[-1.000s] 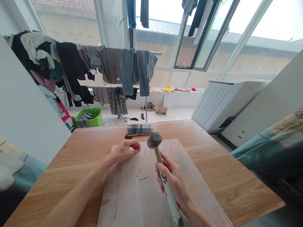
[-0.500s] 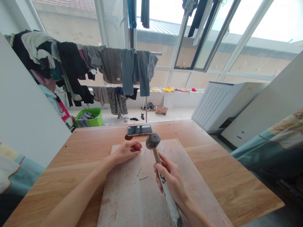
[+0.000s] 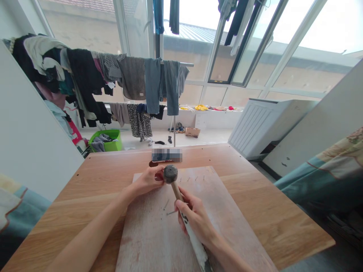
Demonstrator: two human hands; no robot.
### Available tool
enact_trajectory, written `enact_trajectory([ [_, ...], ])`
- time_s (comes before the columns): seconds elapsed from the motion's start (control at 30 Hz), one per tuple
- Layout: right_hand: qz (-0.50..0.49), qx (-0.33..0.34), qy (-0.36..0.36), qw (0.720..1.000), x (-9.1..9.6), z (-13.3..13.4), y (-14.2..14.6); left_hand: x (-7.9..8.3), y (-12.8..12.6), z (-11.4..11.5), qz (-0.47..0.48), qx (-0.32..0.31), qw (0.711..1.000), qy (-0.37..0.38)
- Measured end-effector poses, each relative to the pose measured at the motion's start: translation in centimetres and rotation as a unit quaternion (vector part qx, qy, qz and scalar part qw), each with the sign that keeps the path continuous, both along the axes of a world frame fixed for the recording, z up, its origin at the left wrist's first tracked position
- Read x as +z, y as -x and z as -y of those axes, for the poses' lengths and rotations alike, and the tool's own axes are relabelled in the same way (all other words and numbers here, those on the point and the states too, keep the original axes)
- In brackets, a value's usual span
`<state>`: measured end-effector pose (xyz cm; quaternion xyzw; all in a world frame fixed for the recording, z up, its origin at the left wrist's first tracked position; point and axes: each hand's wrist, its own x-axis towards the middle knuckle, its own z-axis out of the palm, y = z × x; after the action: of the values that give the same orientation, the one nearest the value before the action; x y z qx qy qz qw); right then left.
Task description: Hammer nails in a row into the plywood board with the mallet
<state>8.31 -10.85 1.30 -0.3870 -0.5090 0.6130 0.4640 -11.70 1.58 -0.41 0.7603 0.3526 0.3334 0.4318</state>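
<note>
My right hand (image 3: 194, 213) is wrapped round the handle of a hammer (image 3: 170, 174), whose rounded dark head points away from me. Its handle is worn wood, flaked with white paint. At the far left of a wooden board (image 3: 153, 238), my left hand (image 3: 149, 180) has thumb and fingers pinched together. The hammer head covers those fingertips, so what they hold is hidden. A row of several thin nails (image 3: 196, 178) stands up from the board, right of the head. Two loose nails lie nearer me: one nail (image 3: 166, 204) in plain sight, another nail (image 3: 171, 213) partly behind my right hand.
The board rests on a wooden table (image 3: 249, 189). Beyond the board lies a phone (image 3: 166, 155), beside a round hole (image 3: 153, 164) in the tabletop. Past the table are hanging clothes (image 3: 133, 79), a green tub (image 3: 115, 141) and a white ribbed appliance (image 3: 252, 124).
The hammer head has moved left and slightly down, and now overlaps my left fingertips. My right hand has shifted left with it, partly covering one loose nail. My left hand stays nearly in place.
</note>
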Motion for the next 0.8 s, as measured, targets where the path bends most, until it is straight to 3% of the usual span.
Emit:
enact_trajectory([
  [0.2, -0.011, 0.001, 0.005, 1.000, 0.0, 0.1, -0.1, 1.2, 0.1, 0.1, -0.036, -0.010, 0.999, 0.015],
  [0.33, -0.042, -0.036, 0.003, 0.998, 0.5, 0.3, -0.2, 3.7, 0.7, 1.0, -0.176, 0.000, 0.983, -0.054],
  [0.4, -0.054, -0.061, 0.006, 0.997, 0.7, 0.3, -0.3, 5.2, 0.5, 2.1, -0.244, -0.033, 0.963, -0.107],
  [0.5, -0.060, -0.081, 0.016, 0.995, 1.0, 0.3, -0.6, 6.6, -0.5, 4.1, -0.305, -0.115, 0.938, -0.115],
  [0.63, -0.067, -0.083, 0.018, 0.994, 0.9, 0.3, -0.7, 6.4, -1.9, 5.6, -0.377, -0.123, 0.910, -0.120],
  [0.8, -0.068, -0.073, 0.011, 0.995, 0.5, 0.2, -0.6, 6.2, -1.9, 5.6, -0.393, -0.102, 0.905, -0.125],
])
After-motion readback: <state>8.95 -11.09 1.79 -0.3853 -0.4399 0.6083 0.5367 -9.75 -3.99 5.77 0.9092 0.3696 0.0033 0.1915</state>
